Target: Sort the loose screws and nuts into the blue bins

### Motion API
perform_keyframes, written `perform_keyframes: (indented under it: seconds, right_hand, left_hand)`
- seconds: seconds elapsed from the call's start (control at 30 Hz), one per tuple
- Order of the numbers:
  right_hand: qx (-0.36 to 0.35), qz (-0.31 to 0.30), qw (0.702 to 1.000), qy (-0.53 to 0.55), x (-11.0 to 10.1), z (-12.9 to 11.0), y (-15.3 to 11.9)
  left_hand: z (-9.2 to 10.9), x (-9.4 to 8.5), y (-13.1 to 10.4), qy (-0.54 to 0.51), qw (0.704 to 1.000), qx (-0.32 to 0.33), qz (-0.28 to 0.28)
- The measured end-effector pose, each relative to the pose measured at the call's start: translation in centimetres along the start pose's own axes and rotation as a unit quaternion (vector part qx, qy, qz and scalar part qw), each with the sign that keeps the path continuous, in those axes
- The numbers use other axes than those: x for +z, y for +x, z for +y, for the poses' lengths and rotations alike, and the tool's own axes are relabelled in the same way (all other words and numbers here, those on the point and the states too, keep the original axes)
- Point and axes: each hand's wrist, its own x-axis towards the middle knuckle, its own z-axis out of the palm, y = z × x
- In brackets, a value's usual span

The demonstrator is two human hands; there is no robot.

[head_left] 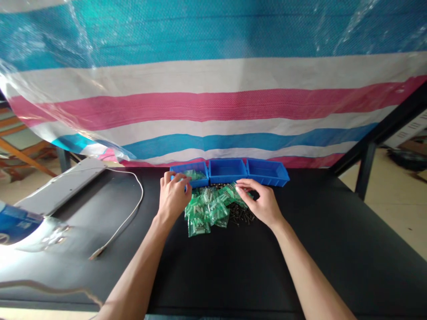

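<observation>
Head view: black table [216, 271], with three blue bins set side by side in a row at its far edge, near the middle.

Containers. Left bin [200, 182]: holds green packets [194, 174]. Middle bin [227, 168]: blue floor visible. Right bin [267, 173]: blue floor visible, ribbed front wall.

Loose stock. One packet pile [213, 206], green clear plastic with small pale rod-like pieces inside, lying on the table just in front of the left and middle bins. Dark screws [240, 215], a loose heap, beside the right side of the pile and partly covered by it.

Hands. Left hand [173, 195]: back upward, fingers curled at the front of the left bin, thumb toward the pile; whether it grips anything cannot be told. Right hand [263, 202]: reaching in over the right side of the pile, thumb and forefinger tips close together at the packets; whether a packet is pinched between them cannot be told. Both forearms extend from the near edge.

Left side of table. Pale cable [140, 195] in a curve, plug toward the near edge; flat grey case [76, 173] toward the far left corner; blue-and-clear wrapper [20, 224] at the left edge, round white mark, lettering illegible.

Backdrop. Striped sheet [213, 106] in blue, white and pink. White panel [408, 129] at right, dark marks too small to read.
</observation>
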Motion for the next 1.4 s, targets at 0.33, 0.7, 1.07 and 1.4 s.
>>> perform_keyframes:
  seconds: [0.33,0.7,1.07,1.4]
  right_hand:
    - [-0.083,-0.123,0.976,-0.157,0.2,1.6,-0.6]
    - [-0.12,-0.091,0.981,-0.12,0.6,2.5,-0.3]
    - [-0.14,-0.072,0.981,-0.114,0.6,1.8,-0.3]
    - [-0.106,-0.111,0.971,-0.181,1.3,1.9,-0.8]
  left_hand:
    - [1.6,0.8,-0.6,-0.079,0.995,0.048,0.03]
    - [4.9,0.5,-1.7,-0.177,0.971,0.16,0.02]
    - [5.4,0.8,-1.9,-0.209,0.964,0.165,-0.01]
    - [5.3,1.9,-2.4,-0.199,0.968,0.134,-0.075]
